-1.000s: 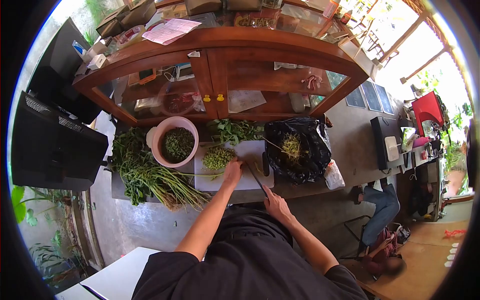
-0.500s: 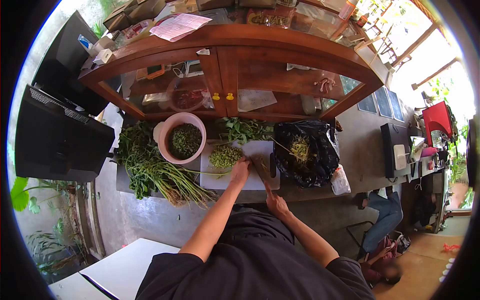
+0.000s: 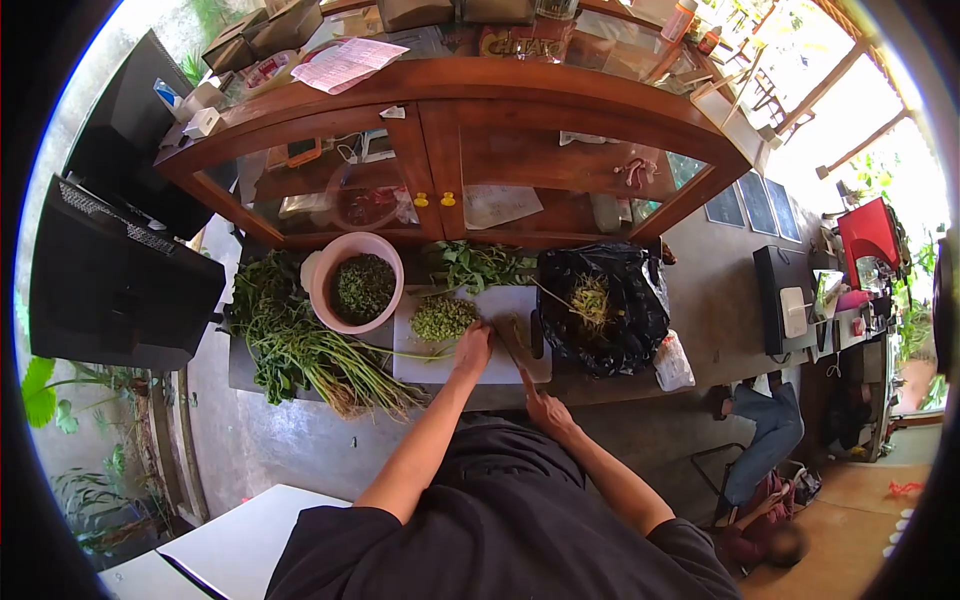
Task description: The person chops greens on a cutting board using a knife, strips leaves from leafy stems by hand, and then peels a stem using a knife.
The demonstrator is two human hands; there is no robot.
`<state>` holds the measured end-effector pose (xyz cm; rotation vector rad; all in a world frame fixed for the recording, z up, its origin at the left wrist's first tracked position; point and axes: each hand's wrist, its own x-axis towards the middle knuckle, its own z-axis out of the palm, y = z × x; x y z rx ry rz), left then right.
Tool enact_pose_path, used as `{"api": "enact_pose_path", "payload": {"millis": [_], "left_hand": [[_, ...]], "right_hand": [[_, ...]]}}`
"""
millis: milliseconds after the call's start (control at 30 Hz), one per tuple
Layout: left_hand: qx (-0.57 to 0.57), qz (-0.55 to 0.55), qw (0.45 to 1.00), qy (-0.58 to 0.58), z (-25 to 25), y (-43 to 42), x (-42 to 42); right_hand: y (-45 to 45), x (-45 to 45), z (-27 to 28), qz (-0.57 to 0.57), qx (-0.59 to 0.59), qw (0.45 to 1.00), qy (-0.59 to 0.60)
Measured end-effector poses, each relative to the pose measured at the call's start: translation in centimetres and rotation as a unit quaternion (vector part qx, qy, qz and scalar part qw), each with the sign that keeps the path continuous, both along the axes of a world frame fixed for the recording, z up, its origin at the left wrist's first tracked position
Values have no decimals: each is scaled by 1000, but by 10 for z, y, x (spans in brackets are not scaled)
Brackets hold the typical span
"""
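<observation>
My right hand (image 3: pixel 548 409) is closed around the handle of a knife (image 3: pixel 508 347), whose blade points away from me across the white cutting board (image 3: pixel 425 371). Left of the blade, my left hand (image 3: pixel 474 349) rests on the board with its fingers curled together. A long green stem (image 3: pixel 420 355) runs in from the left and passes under this hand; the fingertips hide its end. Just beyond my left hand lies a heap of chopped green stems (image 3: pixel 444 319). A pink bowl (image 3: pixel 402 268) holding chopped dark leaves stands to the left of the board.
Leafy stalks with roots (image 3: pixel 335 365) lie left, overhanging the table edge. Leafy sprigs (image 3: pixel 470 265) sit behind the board. A black plastic bag (image 3: pixel 640 335) with trimmings is to the right, beside a white packet (image 3: pixel 673 362). A wooden glass cabinet (image 3: pixel 430 165) stands behind; a person (image 3: pixel 765 430) sits far right.
The whole view has shifted slightly as the head moved. Both hands stay in nearly the same place on the board, with the knife still in my right hand.
</observation>
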<state>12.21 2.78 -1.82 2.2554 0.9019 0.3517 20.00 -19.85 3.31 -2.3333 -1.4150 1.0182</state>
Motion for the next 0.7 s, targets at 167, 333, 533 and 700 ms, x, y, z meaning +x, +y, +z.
{"api": "enact_pose_path", "payload": {"millis": [167,333,533,700], "left_hand": [[18,-1,1000,-3,4,-2,-3],[54,5,998,-18,-1,-3,-3],[32,-4,999,-11,9,-2,-6],[8,-2,1000,15,5,-2,-4]], "right_hand": [[6,-2,-3,-16,45,999,-2],[-9,5,-11,-44,77,996,-8],[-16,16,-6,-90,49,995,-17],[-22,20,0,-94,72,992,-34]]}}
